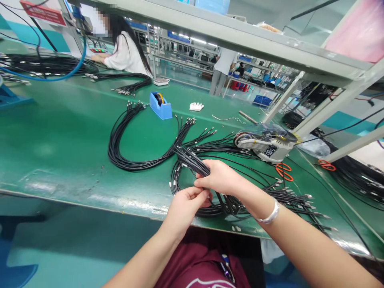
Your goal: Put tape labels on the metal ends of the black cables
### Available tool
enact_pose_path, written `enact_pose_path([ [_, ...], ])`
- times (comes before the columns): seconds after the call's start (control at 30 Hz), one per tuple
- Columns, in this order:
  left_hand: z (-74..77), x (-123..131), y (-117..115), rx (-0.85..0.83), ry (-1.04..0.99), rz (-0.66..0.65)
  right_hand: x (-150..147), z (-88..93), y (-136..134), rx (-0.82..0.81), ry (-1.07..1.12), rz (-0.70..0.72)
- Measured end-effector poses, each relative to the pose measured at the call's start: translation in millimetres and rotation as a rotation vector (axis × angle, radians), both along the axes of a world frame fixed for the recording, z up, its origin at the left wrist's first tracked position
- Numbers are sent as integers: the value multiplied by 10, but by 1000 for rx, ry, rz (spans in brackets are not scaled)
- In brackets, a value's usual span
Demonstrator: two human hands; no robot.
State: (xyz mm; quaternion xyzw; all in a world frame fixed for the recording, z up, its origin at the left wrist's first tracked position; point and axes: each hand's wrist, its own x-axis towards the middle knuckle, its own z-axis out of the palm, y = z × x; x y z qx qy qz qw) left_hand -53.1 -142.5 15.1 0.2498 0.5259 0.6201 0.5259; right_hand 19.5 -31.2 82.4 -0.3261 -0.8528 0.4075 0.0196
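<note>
A bundle of black cables (192, 161) with metal end connectors is gripped by my right hand (217, 176), its fingers wrapped around it. My left hand (189, 204) is closed in a pinch just below, close to my right hand's fingertips; what its fingers hold is hidden. Under both hands lies a pile of coiled black cables (210, 210), with connector ends fanned out to the right. Another curved bunch of black cables (115, 154) rests on the green table (69, 156) to the left, one end reaching toward the held bundle.
A blue tape dispenser (162, 107) and a white glove (196, 107) sit farther back. To the right are a tape machine (267, 147) and orange-handled scissors (284, 172). A metal shelf (240, 44) crosses overhead. A co-worker (129, 52) sits at the far left beside more cables.
</note>
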Motion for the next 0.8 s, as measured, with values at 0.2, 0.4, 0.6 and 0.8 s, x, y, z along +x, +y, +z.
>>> enact_pose_path([
  [0.2, -23, -22, -19, -76, 2, -89, -36, 32, -1, 127, -45, -2],
  [0.4, -91, 18, -20, -36, 431, 32, -28, 40, 6, 166, -39, 13],
  [0.6, -89, 163, -43, -143, 371, -26, -2, 0, 27, 102, 15, -10],
  [0.8, -57, 395, -102, -254, 323, -147, 15, 6, 4, -222, 126, 6],
])
